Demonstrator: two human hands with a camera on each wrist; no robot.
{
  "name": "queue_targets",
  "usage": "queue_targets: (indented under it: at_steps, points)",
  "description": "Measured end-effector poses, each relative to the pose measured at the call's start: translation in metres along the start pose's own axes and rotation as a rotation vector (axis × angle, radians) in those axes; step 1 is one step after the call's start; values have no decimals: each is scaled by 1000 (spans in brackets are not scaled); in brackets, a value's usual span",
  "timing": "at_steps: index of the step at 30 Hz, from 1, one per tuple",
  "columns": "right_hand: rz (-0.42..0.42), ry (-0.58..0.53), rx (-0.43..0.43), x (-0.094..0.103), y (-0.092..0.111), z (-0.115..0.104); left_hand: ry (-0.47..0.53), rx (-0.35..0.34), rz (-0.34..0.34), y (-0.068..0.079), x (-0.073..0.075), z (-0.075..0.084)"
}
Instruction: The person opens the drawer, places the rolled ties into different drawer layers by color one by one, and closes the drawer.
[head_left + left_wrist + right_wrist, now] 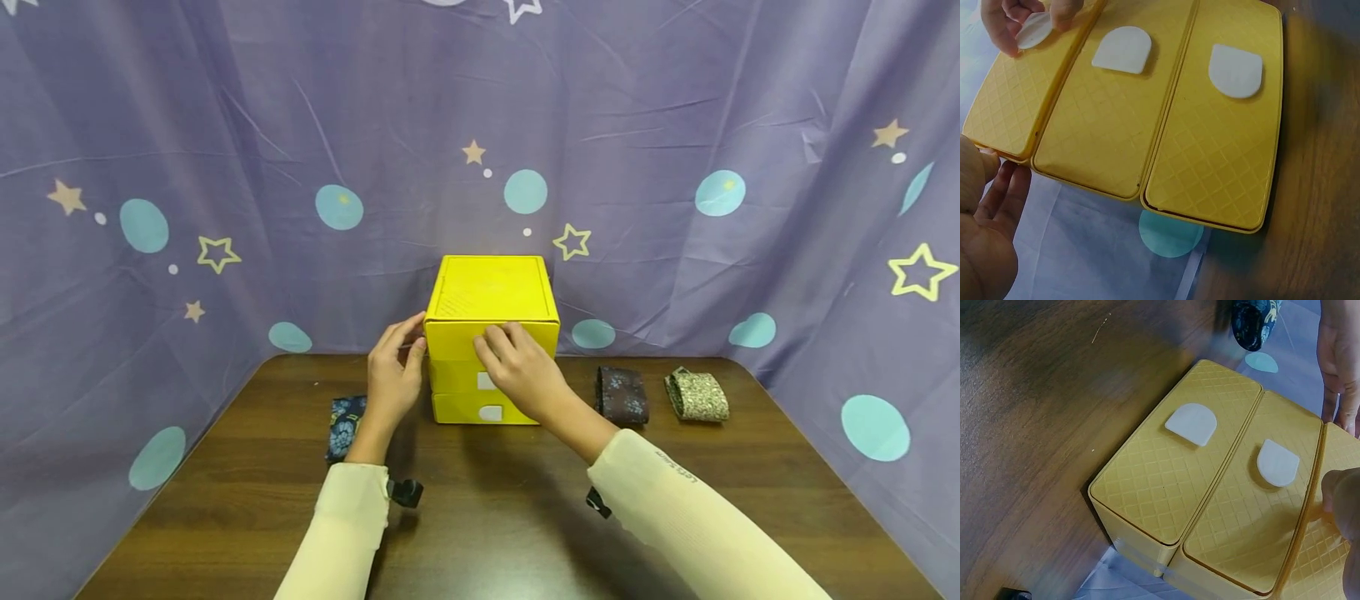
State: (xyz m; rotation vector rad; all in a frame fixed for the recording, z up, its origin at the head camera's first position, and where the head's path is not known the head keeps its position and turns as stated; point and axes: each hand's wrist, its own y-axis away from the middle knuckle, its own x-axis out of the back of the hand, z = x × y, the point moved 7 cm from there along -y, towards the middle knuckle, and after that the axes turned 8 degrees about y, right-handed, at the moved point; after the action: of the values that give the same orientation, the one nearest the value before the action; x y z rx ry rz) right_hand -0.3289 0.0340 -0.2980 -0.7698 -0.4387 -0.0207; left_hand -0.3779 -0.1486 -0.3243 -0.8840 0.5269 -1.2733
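A yellow three-drawer box (492, 287) stands at the back of the table, with white tabs on its drawer fronts. My right hand (521, 367) pinches the top drawer's white tab (1035, 30) between thumb and fingers. That drawer front (1013, 103) looks slightly forward of the middle one (1094, 125). My left hand (393, 371) rests against the box's left side near the top, fingers extended. The middle tab (1277, 464) and the bottom tab (1192, 424) are untouched. Behind my left wrist lies a folded navy floral necktie (343, 429), partly hidden.
To the right of the box lie a rolled dark brown patterned necktie (624, 396) and a rolled pale green-gold necktie (697, 396). All rest on a dark wooden table (480, 517). A purple curtain (420, 108) with stars and dots hangs behind and at both sides.
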Motion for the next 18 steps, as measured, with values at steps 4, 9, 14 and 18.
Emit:
queue_targets:
  at_steps: [4,9,14,18]
  points:
    - [6,-6,2,0,1,-1,24,10,8,0,0,0]
    - [12,5,12,0,3,-2,18,11,23,-1,-1,0]
    - [26,5,20,3,3,-3,-8,10,41,-2,-3,2]
    - [33,2,29,6,2,-4,-11,4,44,-1,-3,3]
